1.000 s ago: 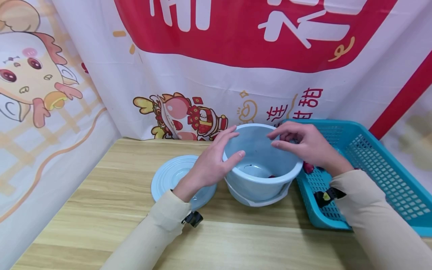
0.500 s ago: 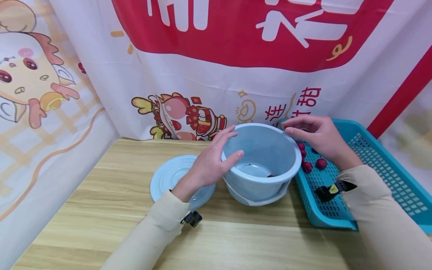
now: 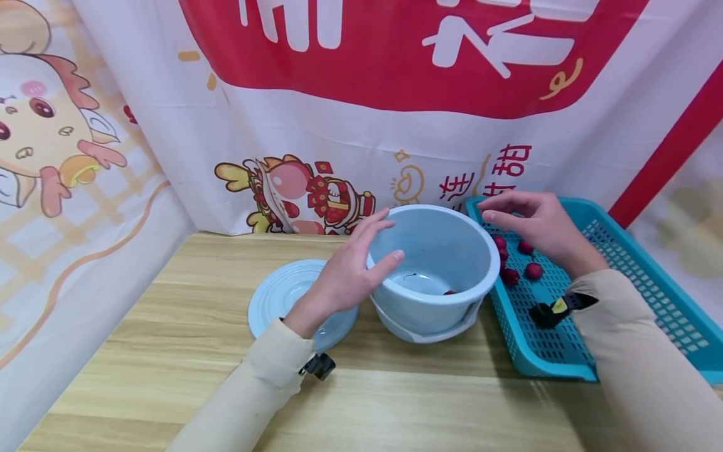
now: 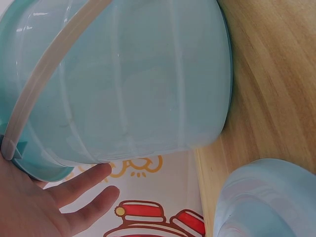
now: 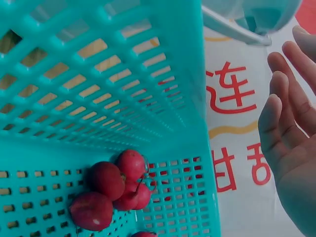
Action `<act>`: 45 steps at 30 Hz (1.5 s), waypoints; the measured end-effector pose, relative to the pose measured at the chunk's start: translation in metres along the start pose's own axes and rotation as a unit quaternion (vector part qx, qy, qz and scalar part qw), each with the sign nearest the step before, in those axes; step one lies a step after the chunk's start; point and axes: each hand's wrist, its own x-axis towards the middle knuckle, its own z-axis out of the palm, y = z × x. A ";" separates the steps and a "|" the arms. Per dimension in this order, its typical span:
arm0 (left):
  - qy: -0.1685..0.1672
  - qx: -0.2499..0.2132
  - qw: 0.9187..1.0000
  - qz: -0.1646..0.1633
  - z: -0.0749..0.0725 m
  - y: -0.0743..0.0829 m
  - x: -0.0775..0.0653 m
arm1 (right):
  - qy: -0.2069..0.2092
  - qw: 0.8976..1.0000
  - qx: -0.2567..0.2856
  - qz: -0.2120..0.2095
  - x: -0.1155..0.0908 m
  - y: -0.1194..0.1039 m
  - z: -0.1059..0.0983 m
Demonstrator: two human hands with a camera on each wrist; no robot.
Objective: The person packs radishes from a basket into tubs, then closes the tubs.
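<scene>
See the blue bucket (image 3: 420, 323), upright on the table (image 3: 395, 411), just left of the teal basket (image 3: 531, 363). Looks like stiff, smooth plastic, so likely light but slippery; good to hold by the rim (image 3: 430, 299) or the handle (image 4: 52, 59). Inside the basket, red fruits (image 5: 93, 211): probably firm, quick to roll, best pinched gently. Left of the basket, at the rim, left hand (image 3: 350, 273) with straight fingers, gripping nothing. Over the basket's far left corner, right hand (image 3: 536, 226), loosely bent and holding nothing. Farther left of the basket, a flat lid (image 3: 279, 292).
</scene>
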 end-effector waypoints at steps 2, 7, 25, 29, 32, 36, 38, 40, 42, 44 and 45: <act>0.001 0.002 1.000 -0.002 0.000 0.000 0.000 | 0.000 1.000 -0.003 0.004 0.001 0.003 -0.001; 0.002 0.004 1.000 -0.001 0.000 -0.001 0.000 | 0.004 1.000 -0.013 0.018 0.001 0.008 -0.004; 0.002 0.006 1.000 -0.004 0.001 -0.002 0.001 | 0.007 0.997 -0.018 0.070 0.008 0.019 -0.013; 0.001 0.004 1.000 -0.004 0.001 -0.002 0.001 | -0.004 0.997 -0.013 0.081 0.009 0.023 -0.017; 0.002 0.004 1.000 -0.003 0.001 -0.001 0.000 | -0.010 0.996 -0.012 0.086 0.011 0.026 -0.020; 0.003 0.004 1.000 -0.003 0.001 -0.001 0.000 | -0.019 0.995 -0.013 0.094 0.012 0.031 -0.022; 0.003 0.003 1.000 -0.003 0.002 -0.001 0.000 | -0.025 0.995 -0.018 0.098 0.013 0.034 -0.022; 0.003 0.003 1.000 -0.002 0.002 -0.001 0.000 | -0.033 0.994 -0.020 0.103 0.013 0.036 -0.023; 0.003 0.004 1.000 -0.002 0.002 -0.001 0.000 | -0.042 0.993 -0.020 0.109 0.014 0.039 -0.023; 0.004 0.004 1.000 -0.002 0.002 -0.001 0.000 | -0.050 0.992 -0.018 0.115 0.015 0.043 -0.023; 0.004 0.004 1.000 -0.001 0.002 -0.001 0.000 | -0.054 0.991 -0.015 0.118 0.015 0.045 -0.023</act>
